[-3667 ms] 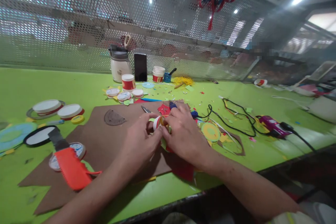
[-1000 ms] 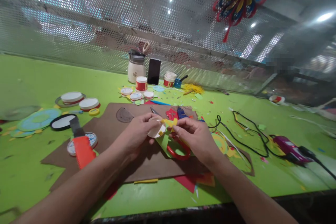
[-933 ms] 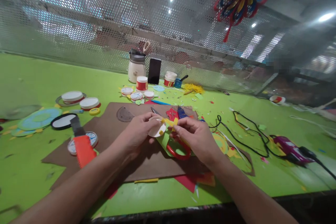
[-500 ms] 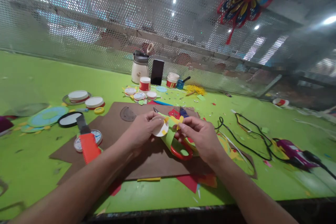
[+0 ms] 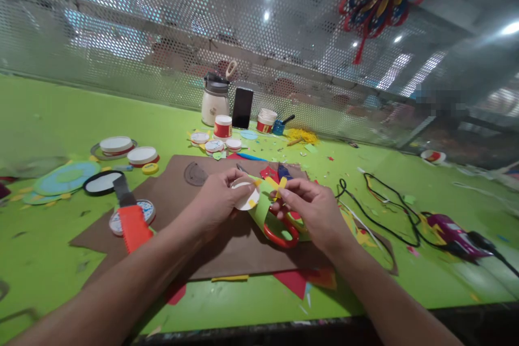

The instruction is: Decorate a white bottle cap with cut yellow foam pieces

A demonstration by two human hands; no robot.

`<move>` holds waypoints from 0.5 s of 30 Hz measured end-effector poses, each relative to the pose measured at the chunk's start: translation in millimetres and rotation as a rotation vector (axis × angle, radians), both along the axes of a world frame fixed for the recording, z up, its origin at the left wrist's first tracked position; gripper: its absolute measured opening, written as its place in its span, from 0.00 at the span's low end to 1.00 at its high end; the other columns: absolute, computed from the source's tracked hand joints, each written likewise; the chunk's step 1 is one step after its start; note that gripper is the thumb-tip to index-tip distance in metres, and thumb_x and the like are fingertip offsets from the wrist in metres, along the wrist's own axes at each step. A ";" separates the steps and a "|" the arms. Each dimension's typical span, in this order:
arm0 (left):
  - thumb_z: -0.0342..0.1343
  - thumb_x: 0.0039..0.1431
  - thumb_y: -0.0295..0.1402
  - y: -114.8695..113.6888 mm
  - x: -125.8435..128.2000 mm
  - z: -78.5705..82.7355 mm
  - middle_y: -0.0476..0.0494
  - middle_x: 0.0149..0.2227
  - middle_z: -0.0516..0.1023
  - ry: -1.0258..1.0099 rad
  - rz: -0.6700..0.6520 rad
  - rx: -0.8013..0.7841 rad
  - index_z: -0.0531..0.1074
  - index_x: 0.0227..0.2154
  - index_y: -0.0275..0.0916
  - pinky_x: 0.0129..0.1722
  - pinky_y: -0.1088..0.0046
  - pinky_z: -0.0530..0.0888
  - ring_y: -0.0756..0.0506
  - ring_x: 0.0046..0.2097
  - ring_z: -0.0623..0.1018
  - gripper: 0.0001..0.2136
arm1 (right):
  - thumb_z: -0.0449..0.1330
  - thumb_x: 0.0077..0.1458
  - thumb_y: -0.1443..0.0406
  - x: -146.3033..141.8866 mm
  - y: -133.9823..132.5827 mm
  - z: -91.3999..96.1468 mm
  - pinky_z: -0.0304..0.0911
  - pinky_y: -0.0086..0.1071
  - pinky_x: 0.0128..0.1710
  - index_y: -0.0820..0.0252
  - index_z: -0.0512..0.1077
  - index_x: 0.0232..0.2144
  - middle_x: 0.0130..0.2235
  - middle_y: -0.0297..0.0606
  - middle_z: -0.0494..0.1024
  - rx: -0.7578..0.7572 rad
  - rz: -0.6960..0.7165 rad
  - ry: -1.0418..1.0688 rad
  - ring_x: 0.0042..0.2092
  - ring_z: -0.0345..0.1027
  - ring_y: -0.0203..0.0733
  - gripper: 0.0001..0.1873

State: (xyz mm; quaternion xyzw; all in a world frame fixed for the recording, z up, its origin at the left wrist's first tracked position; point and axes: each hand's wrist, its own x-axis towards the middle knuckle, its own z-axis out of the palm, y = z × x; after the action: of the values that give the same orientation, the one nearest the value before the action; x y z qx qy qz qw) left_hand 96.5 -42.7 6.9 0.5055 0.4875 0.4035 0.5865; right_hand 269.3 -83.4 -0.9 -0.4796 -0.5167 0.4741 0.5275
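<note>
My left hand [image 5: 217,201] is closed on a small white round lid [image 5: 246,198] with yellow bits stuck to it, held above the brown cardboard sheet [image 5: 182,221]. My right hand [image 5: 314,211] pinches a yellow paper strip [image 5: 277,184] beside the lid. A curled green paper piece [image 5: 263,208] hangs between the two hands. Red-handled scissors [image 5: 279,231] lie under my right hand on the cardboard.
On the green table [image 5: 48,113] lie an orange-handled scraper [image 5: 130,221], round lids [image 5: 115,144], paper rings [image 5: 67,177] at left, a jug [image 5: 214,101], phone [image 5: 242,108] and small tubs [image 5: 223,126] at the back, a purple glue gun [image 5: 450,227] with black cords [image 5: 381,205] at right.
Both hands lifted the lid off the cardboard and my right hand peeled a yellow strip away from it. The scissors under my right hand came into sight. The view shifted slightly.
</note>
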 end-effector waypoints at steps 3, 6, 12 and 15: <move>0.62 0.48 0.31 0.5 -1.0 3.1 0.49 0.22 0.74 0.069 0.052 0.100 0.71 0.27 0.37 0.19 0.80 0.62 0.52 0.22 0.69 0.05 | 0.67 0.50 0.59 1.7 -1.0 1.1 0.71 0.29 0.29 0.60 0.75 0.28 0.25 0.33 0.78 -0.005 -0.004 -0.004 0.27 0.73 0.35 0.10; 0.61 0.48 0.30 -0.5 -2.2 4.9 0.49 0.23 0.73 0.093 0.062 0.124 0.71 0.27 0.37 0.18 0.81 0.62 0.52 0.21 0.68 0.05 | 0.67 0.50 0.59 2.2 -1.1 2.0 0.71 0.29 0.29 0.60 0.75 0.29 0.25 0.33 0.78 -0.023 -0.010 -0.016 0.26 0.72 0.35 0.10; 0.56 0.53 0.33 -2.8 -2.3 1.7 0.49 0.23 0.72 -0.029 -0.019 0.000 0.70 0.31 0.37 0.16 0.81 0.59 0.53 0.21 0.66 0.05 | 0.68 0.48 0.58 1.2 0.4 2.8 0.69 0.27 0.27 0.61 0.74 0.28 0.25 0.34 0.79 -0.039 -0.035 -0.005 0.26 0.72 0.34 0.12; 0.56 0.53 0.35 -3.0 -2.6 1.7 0.48 0.25 0.73 -0.054 -0.041 -0.014 0.70 0.33 0.36 0.16 0.81 0.59 0.53 0.22 0.67 0.07 | 0.68 0.48 0.58 0.7 0.4 3.5 0.70 0.27 0.28 0.62 0.74 0.27 0.24 0.34 0.79 -0.037 -0.031 -0.002 0.26 0.72 0.34 0.13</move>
State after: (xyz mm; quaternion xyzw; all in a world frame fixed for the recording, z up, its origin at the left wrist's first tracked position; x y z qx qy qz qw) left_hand 93.9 -45.7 8.6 0.5001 0.4638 0.4018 0.6110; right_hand 270.0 -83.0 2.7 -0.4978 -0.5009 0.4750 0.5251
